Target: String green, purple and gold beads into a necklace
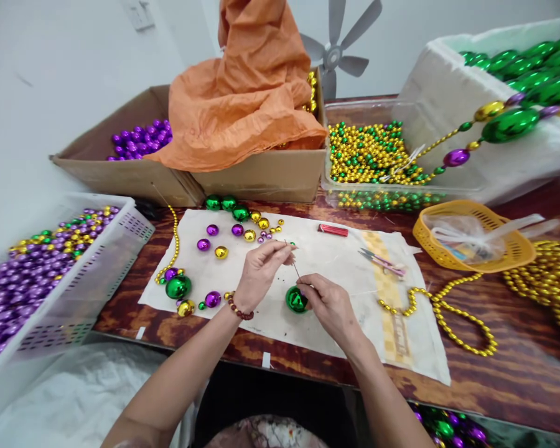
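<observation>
Over the white cloth (336,292), my left hand (261,267) is closed in a pinch, with a beaded bracelet (240,309) on its wrist. A thin, dark, needle-like rod (297,270) slants from its fingertips down to my right hand (324,305), also pinched. A speck of green, perhaps a small bead, shows by the left fingertips. Just under the right fingers sits a large shiny green bead (295,300), partly covered by them. Left of my hands lie a purple bead (213,299), a large green bead (178,286) and a gold bead strand (175,239).
Loose beads, a red cutter-like object (333,230) and small scissors (383,262) lie on the cloth. A yellow basket (471,258) and gold bead strings (464,323) are at right. Behind stand a cardboard box (261,177) and clear bin (378,186); a white crate (81,292) is left.
</observation>
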### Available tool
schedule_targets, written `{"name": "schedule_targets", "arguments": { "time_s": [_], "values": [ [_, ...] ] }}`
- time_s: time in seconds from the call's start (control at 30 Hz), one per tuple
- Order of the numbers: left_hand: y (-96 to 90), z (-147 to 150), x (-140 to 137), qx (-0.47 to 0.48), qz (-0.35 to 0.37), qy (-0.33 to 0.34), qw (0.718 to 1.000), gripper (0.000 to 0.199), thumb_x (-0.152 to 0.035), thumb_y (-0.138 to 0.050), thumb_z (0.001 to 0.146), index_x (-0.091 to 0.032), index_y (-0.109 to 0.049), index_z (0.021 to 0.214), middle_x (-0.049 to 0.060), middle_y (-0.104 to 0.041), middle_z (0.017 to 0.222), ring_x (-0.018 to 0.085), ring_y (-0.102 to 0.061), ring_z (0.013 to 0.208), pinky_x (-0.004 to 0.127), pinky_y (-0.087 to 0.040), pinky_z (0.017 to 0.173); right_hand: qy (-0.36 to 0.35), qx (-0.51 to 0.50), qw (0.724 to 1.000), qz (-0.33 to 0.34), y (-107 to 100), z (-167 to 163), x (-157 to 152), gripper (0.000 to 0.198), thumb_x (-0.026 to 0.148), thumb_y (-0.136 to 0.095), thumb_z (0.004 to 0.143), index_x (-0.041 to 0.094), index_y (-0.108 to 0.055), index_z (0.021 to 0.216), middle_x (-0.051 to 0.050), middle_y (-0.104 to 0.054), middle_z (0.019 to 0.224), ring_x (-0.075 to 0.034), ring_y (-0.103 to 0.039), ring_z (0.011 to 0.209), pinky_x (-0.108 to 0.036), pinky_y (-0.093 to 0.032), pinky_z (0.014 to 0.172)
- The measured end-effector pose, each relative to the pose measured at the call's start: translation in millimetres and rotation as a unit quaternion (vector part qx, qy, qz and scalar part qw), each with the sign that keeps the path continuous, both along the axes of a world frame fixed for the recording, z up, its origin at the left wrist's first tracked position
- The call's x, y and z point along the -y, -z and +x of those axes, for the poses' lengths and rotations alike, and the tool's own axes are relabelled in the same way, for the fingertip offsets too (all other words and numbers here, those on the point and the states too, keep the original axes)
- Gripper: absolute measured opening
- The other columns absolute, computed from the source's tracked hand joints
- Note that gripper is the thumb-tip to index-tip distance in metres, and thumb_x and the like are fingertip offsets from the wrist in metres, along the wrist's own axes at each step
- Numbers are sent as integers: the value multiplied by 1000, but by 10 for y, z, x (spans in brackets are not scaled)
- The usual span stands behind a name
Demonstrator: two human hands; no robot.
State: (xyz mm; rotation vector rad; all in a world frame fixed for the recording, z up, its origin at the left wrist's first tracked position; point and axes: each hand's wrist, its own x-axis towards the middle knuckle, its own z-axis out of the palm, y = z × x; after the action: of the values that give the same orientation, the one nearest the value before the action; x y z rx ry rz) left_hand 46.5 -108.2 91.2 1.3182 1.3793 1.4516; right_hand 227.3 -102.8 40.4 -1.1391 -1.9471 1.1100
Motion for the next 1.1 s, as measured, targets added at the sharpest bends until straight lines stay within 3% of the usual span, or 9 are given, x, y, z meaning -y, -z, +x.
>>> {"name": "schedule_targets", "arguments": {
  "time_s": [0.1, 0.2, 0.37, 0.47, 0.53, 0.67, 0.73, 0.83, 1.1],
  "values": [
    [152, -380, -167, -234, -3, -70, 970, 24, -30, -54, 95, -20, -74, 106, 10, -72, 108, 27, -62, 106, 42, -44, 98, 37, -69, 995, -69, -10, 96, -14, 19, 37, -54, 95, 23, -66, 89, -1, -73, 75, -15, -62, 51, -27, -49, 56],
    [325, -747, -327, -473, -78, -81, 874, 33, -17, -56, 88, -20, -68, 119, 15, -68, 122, 37, -49, 126, 53, -35, 104, 68, -141, 982, -105, -77, 226, -15, 24, 42, -54, 96, 21, -63, 90, -4, -75, 84, -12, -58, 45, -26, -48, 50],
    [500, -972, -435, -605, -106, -8, 789, 32, -12, -52, 89, -21, -66, 116, 16, -67, 119, 38, -45, 129, 55, -33, 100, 93, -169, 978, -82, -238, 395, -16, 27, 45, -56, 97, 20, -62, 91, -2, -70, 70, -13, -60, 48, -23, -46, 47],
    [501, -981, -434, -570, -91, -24, 816, 25, -15, -56, 88, -20, -67, 109, 16, -67, 117, 38, -46, 127, 57, -33, 103, 103, -186, 975, -58, -361, 445, 22, 27, 47, -55, 98, 21, -61, 89, 0, -63, 58, -15, -60, 52, -24, -47, 49],
    [454, -957, -401, -467, -71, -50, 880, 23, -19, -64, 83, -21, -67, 106, 13, -68, 115, 35, -50, 124, 55, -34, 105, 101, -204, 972, -51, -433, 437, 71, 25, 44, -55, 99, 22, -60, 90, 3, -58, 55, -14, -55, 50, -25, -47, 51],
    [259, -777, -226, -15, -64, -29, 997, 26, -30, -72, 79, -21, -67, 102, 7, -70, 106, 24, -63, 101, 46, -47, 98, 50, -209, 974, -78, -432, 297, 179, 19, 38, -51, 102, 22, -61, 102, 3, -55, 61, -13, -54, 53, -25, -47, 53],
    [151, -632, -108, 184, -86, 5, 979, 27, -31, -73, 79, -21, -69, 103, 6, -71, 106, 20, -66, 95, 41, -51, 93, 14, -185, 978, -92, -344, 196, 226, 20, 36, -48, 103, 22, -61, 108, 2, -57, 65, -14, -56, 56, -25, -47, 53],
    [57, -430, 34, 297, -112, 10, 948, 29, -30, -74, 79, -22, -73, 107, 6, -73, 106, 17, -68, 89, 31, -52, 80, -13, -148, 986, -78, -165, 80, 297, 21, 32, -47, 102, 20, -63, 108, 2, -59, 65, -14, -57, 56, -26, -47, 55],
    [182, -241, 116, 203, -20, -72, 976, 29, -28, -81, 74, -25, -80, 103, 5, -77, 108, 14, -64, 87, 24, -46, 69, 32, -144, 986, -78, 181, 26, 534, 19, 29, -47, 102, 20, -64, 101, 3, -59, 62, -13, -59, 56, -24, -48, 58]
  ]
}}
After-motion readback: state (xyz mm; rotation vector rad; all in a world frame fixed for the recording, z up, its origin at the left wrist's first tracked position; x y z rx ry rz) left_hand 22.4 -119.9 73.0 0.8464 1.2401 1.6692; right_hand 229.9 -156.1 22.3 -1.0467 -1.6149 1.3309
